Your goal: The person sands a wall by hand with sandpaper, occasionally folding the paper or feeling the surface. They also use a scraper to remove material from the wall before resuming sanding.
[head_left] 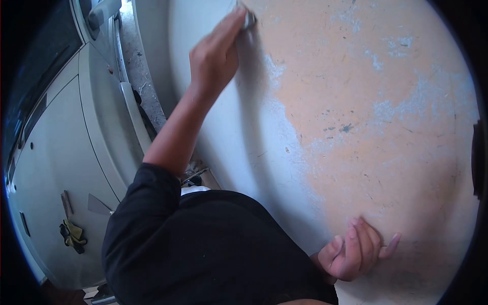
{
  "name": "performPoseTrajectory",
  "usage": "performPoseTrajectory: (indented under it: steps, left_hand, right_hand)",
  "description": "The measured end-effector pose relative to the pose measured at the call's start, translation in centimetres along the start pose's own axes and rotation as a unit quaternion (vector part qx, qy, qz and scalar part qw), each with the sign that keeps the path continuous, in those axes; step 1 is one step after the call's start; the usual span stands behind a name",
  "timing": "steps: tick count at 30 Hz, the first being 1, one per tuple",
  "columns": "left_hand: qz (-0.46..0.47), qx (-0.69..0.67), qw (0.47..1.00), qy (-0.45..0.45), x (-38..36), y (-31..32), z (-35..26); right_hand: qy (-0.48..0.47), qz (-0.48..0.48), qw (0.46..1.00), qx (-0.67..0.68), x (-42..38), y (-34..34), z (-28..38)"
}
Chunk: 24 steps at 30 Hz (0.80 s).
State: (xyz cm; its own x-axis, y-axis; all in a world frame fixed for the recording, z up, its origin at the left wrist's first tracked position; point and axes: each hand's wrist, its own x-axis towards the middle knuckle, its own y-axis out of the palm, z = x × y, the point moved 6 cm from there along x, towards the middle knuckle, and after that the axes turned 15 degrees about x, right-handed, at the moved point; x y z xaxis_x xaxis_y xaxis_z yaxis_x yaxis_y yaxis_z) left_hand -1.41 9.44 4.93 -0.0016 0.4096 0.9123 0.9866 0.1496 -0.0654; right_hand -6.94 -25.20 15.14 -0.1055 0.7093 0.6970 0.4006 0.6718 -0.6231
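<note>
My left hand (216, 56) reaches up to the top of the view, fingers closed round a small grey tool (249, 20). Only part of that tool shows, and its kind I cannot make out. It is against a large pale surface (259, 147), by the edge of a worn beige patch (345, 101) with whitish scuffs and dark nicks. Low on the right, my right hand (356, 251) is at the beige area with nothing visible in it. Its fingers are bent and partly apart, the little finger sticking out; the fingertips seem to rest on the surface.
On the left stands a light-coloured vehicle, with its hood (56, 147) and side mirror (101, 12) showing. A putty knife (99, 205), a narrow strip (66, 204) and a crumpled yellow-black cloth (73, 236) lie on the hood. Gritty floor (140, 66) shows between vehicle and pale surface.
</note>
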Motion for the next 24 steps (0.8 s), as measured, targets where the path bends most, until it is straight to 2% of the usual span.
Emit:
performPoseTrajectory:
  steps: [3, 6, 7, 9, 11, 13, 15, 17, 19, 22, 24]
  left_hand:
    - [-0.028, 0.013, 0.999, 0.008, 0.3, 0.1, -0.5]
    - [0.037, 0.011, 0.999, 0.018, -4.5, -1.3, -2.6]
    - [0.031, -0.014, 0.999, 0.022, -6.3, -1.9, -3.5]
    - [0.061, -0.026, 0.998, 0.022, -8.2, -2.4, -3.8]
    - [0.063, -0.033, 0.99, 0.12, -7.7, -2.3, -3.0]
    - [0.015, -0.014, 0.985, 0.173, -4.9, -1.1, -1.3]
    - [-0.011, 0.03, 0.992, 0.126, -0.2, -0.9, -0.7]
    - [-0.038, 0.02, 0.995, 0.085, 0.6, -0.5, -1.0]
    - [-0.004, 0.014, 0.999, 0.045, -1.8, -0.9, -2.0]
    - [0.036, -0.037, 0.998, 0.045, -7.0, -2.1, -3.9]
    - [0.058, -0.024, 0.994, 0.094, -7.6, -2.1, -4.0]
  right_hand:
    - [0.005, 0.008, 1.0, 0.015, -0.1, 0.0, 0.1]
    - [-0.003, -0.019, 0.999, 0.048, -0.3, -0.2, -0.1]
    - [0.0, -0.023, 0.999, 0.045, -0.3, -0.3, -0.1]
    - [0.003, -0.005, 0.999, 0.052, -0.2, -0.3, 0.0]
    - [0.005, -0.005, 0.998, 0.055, -0.1, 0.1, -0.1]
    - [0.001, 0.001, 0.998, 0.065, -0.3, -0.1, 0.2]
    - [0.018, 0.054, 0.998, 0.037, -0.4, 0.2, 0.2]
    - [0.022, 0.05, 0.997, 0.053, -0.4, 0.0, 0.2]
    - [0.031, 0.046, 0.996, 0.064, -0.4, -0.2, 0.1]
    - [0.029, 0.042, 0.996, 0.066, -0.2, -0.2, 0.1]
    - [0.033, 0.048, 0.996, 0.066, -0.2, -0.1, 0.2]
